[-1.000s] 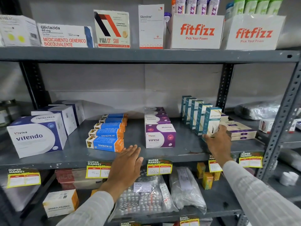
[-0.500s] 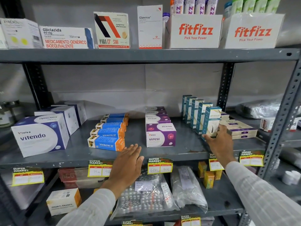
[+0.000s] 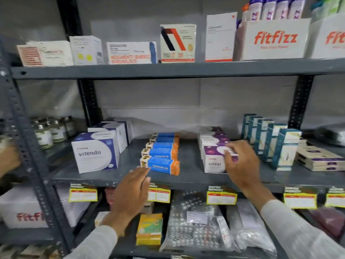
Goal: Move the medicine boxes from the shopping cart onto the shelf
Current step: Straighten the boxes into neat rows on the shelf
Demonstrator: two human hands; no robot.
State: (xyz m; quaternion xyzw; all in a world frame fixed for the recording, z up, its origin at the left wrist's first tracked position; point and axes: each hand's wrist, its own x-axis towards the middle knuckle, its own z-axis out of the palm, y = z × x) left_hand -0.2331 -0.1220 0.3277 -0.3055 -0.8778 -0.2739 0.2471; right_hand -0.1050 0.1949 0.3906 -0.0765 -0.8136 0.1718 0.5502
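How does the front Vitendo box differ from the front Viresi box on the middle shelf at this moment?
The Vitendo box is blue and white and looks bulkier; the Viresi box is purple and white and lower. The Vitendo box stands untouched at the left, whereas the right hand rests its fingers on the Viresi box's top front edge. Nothing covers the Vitendo's front; that hand partly hides the Viresi's. Both head a row of matching boxes on the middle shelf.
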